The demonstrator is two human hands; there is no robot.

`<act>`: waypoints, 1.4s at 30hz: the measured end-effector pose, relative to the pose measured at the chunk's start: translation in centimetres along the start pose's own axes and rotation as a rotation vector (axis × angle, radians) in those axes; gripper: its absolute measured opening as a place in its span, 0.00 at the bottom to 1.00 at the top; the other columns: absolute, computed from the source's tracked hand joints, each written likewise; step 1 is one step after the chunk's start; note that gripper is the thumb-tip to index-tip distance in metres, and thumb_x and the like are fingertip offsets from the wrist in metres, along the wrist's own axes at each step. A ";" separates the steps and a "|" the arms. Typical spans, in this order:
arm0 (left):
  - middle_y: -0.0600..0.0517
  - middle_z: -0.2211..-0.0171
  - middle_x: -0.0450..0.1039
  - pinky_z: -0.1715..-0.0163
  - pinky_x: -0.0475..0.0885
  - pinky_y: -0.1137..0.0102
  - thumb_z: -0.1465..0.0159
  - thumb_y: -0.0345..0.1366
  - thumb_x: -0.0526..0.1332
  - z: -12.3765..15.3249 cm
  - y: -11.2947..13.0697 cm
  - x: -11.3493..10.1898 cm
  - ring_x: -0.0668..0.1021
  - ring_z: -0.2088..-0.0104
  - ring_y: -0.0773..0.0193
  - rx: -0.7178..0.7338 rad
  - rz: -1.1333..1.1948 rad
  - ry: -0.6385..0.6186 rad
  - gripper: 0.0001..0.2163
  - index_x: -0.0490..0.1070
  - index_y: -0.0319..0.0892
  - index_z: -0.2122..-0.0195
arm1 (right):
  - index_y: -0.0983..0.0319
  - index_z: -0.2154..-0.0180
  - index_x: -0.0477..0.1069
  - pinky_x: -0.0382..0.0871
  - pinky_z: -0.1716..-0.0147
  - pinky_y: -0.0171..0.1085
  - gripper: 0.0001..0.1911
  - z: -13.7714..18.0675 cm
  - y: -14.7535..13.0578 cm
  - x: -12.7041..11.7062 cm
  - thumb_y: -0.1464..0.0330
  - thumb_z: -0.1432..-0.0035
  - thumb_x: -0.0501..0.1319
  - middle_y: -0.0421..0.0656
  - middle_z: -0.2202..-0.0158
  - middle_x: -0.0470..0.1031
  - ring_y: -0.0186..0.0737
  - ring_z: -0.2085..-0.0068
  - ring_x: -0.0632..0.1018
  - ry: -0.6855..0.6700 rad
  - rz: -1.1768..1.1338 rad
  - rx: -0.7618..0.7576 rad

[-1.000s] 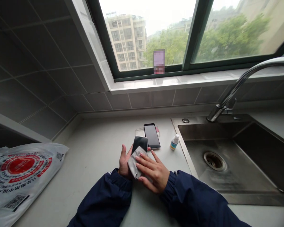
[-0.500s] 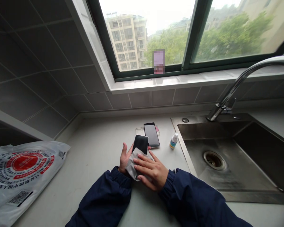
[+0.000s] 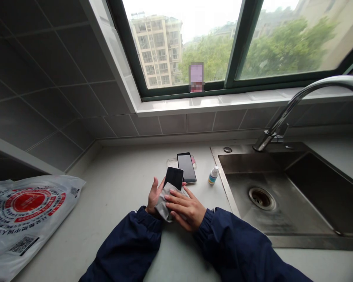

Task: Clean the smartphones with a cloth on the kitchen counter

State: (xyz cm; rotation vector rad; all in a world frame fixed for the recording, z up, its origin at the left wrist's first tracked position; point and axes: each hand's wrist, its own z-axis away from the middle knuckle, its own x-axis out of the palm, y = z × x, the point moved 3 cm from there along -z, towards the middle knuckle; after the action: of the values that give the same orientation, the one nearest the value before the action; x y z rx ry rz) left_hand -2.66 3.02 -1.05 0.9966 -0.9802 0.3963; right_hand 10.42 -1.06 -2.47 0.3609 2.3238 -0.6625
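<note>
A phone (image 3: 174,176) is cradled above the counter (image 3: 120,188) in the left hand (image 3: 153,198), fingers mostly hidden beneath, thumb spread clear. Its lower part is covered by a grey cloth (image 3: 162,208); right hand (image 3: 188,209) laid over that, fingers extended. Small bottle (image 3: 213,176) is seen beside the sink (image 3: 312,241).

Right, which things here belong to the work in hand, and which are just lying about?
In use:
phone, in the left hand
grey cloth on it, under the right hand

Lying about:
second phone
clear case, partly beneath it
plastic bag
small bottle, perhaps related
</note>
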 end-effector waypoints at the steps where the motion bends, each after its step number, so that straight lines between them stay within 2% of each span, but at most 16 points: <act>1: 0.34 0.47 0.73 0.46 0.67 0.44 0.34 0.59 0.49 0.0 -0.1 0.0 0.77 0.48 0.44 0.009 0.000 -0.007 0.37 0.48 0.39 0.31 | 0.60 0.44 0.69 0.38 0.31 0.55 0.18 0.0 0.1 0.0 0.68 0.33 0.52 0.46 0.40 0.72 0.43 0.33 0.62 0.000 0.008 0.001; 7: 0.33 0.47 0.73 0.44 0.66 0.47 0.32 0.56 0.48 -0.2 -0.4 -0.1 0.76 0.46 0.45 0.074 -0.004 -0.042 0.34 0.53 0.36 0.33 | 0.62 0.42 0.68 0.48 0.32 0.53 0.20 -0.1 0.6 -0.3 0.69 0.33 0.52 0.48 0.38 0.68 0.44 0.32 0.59 0.018 0.066 0.049; 25: 0.35 0.49 0.74 0.44 0.67 0.49 0.32 0.55 0.51 -0.1 -0.6 -0.2 0.76 0.46 0.45 0.095 -0.040 -0.027 0.31 0.58 0.36 0.36 | 0.62 0.45 0.69 0.52 0.33 0.51 0.18 0.0 0.7 -0.4 0.70 0.34 0.53 0.47 0.39 0.70 0.43 0.33 0.62 0.073 -0.001 0.028; 36: 0.35 0.50 0.75 0.44 0.67 0.49 0.32 0.54 0.49 0.1 -0.6 0.6 0.78 0.49 0.46 0.058 0.003 0.022 0.32 0.54 0.37 0.33 | 0.62 0.43 0.69 0.52 0.33 0.51 0.19 0.0 0.6 -0.6 0.69 0.35 0.53 0.47 0.38 0.69 0.44 0.32 0.61 0.037 0.016 0.080; 42: 0.37 0.50 0.75 0.45 0.69 0.51 0.32 0.54 0.52 -0.2 -0.5 0.1 0.77 0.48 0.46 0.104 -0.019 0.048 0.33 0.55 0.36 0.34 | 0.62 0.42 0.68 0.45 0.32 0.55 0.20 -0.2 0.5 -0.9 0.69 0.34 0.53 0.47 0.38 0.68 0.46 0.32 0.61 0.024 0.023 0.090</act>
State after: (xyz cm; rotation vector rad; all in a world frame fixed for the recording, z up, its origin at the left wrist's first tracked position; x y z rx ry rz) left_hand -2.18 2.89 -1.31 1.0849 -0.9137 0.4567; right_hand 11.18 -0.59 -1.90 0.4378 2.3138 -0.7568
